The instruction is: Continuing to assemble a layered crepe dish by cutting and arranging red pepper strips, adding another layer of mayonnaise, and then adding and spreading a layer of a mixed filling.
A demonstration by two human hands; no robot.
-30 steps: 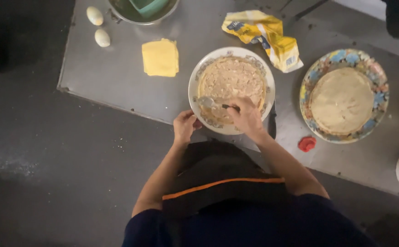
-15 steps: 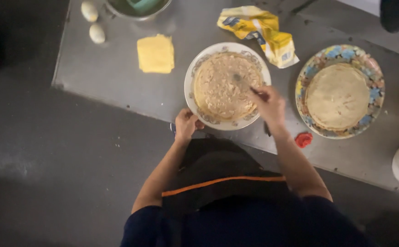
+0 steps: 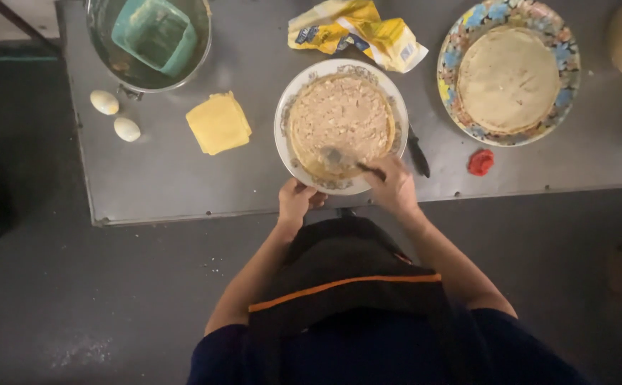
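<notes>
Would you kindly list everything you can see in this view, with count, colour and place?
table: one, grey metal, across the top of the view
white plate: one, pale rim, table middle, holding a flatbread covered in tan spread
spoon: one, metal, on the near part of the spread
patterned plate: one, blue and yellow, right, holding plain flatbreads
cheese slices: one stack, yellow, left of the white plate
eggs: two, white, far left
metal bowl: one, top left, holding a teal container
wrapper: one, yellow, behind the white plate
knife: one, dark, right of the white plate
red cap: one, near the table's front edge
left hand: on the white plate's near rim
right hand: gripping the spoon
</notes>
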